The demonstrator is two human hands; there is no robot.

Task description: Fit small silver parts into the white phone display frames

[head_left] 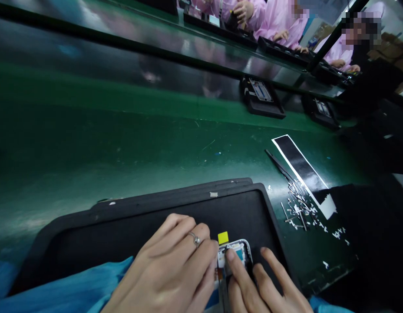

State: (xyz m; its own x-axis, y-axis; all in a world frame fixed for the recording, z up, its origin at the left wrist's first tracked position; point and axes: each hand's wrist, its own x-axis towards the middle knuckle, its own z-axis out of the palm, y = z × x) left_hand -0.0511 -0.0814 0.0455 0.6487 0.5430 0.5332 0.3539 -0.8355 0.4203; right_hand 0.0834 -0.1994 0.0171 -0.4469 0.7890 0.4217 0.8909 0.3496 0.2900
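Note:
An opened phone (247, 244) with bared inner parts lies in a black tray (146, 224); a yellow tab (222, 238) sticks out from its upper edge. My left hand (175, 261), wearing a ring, is closed at the phone's left side, and its fingertips are hidden. The index fingertip of my right hand (253, 282) presses on the phone's upper inside, while its other fingers are apart along the right side. Between the hands runs a narrow dark grey strip (223, 293), whose kind I cannot make out. Both hands cover much of the phone.
Right of the tray, small black and white scraps (299, 206) lie beside a long black sheet with white edges (302, 165) on the green table (175, 143). Farther back are two black trays holding devices (262, 98). People in pink sleeves (281, 21) work across the table.

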